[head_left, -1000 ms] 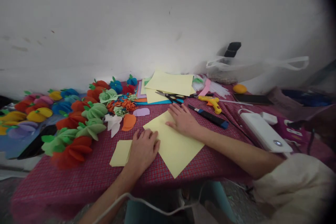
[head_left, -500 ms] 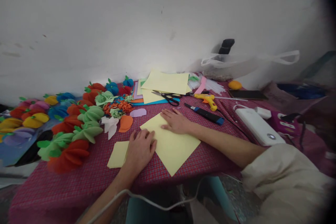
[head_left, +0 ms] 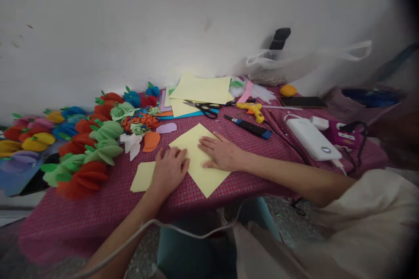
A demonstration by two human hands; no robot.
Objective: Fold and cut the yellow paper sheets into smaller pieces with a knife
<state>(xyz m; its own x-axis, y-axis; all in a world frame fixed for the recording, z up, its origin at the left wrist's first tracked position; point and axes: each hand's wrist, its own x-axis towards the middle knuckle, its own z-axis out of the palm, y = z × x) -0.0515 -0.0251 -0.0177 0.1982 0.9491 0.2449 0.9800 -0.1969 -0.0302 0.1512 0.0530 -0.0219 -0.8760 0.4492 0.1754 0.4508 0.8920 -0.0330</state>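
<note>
A pale yellow square sheet (head_left: 206,183) lies on the checked tablecloth with one corner toward me. My right hand (head_left: 221,152) rests flat on its upper right part, fingers stretched out. My left hand (head_left: 170,168) lies palm down at the sheet's left edge, its fingers slightly bent and touching it; neither hand encloses anything. Partly under the left hand and wrist is a small stack of yellow paper pieces (head_left: 142,177). Beyond the sheet are orange petal-shaped cutouts (head_left: 151,141), a lilac cutout (head_left: 166,128) and a black-handled utility knife (head_left: 252,128).
Black scissors (head_left: 206,109) lie against larger yellow sheets (head_left: 201,89) near the wall. A yellow glue gun (head_left: 255,110), a white power bank (head_left: 312,138) and a purple power strip (head_left: 342,135) are right. Colourful pumpkin-like crafts (head_left: 88,178) crowd the left. A white cable (head_left: 196,236) crosses in front.
My right hand has slid down the sheet toward me, baring more of its top corner. My left hand stays by the left edge. The whole view has shifted slightly.
</note>
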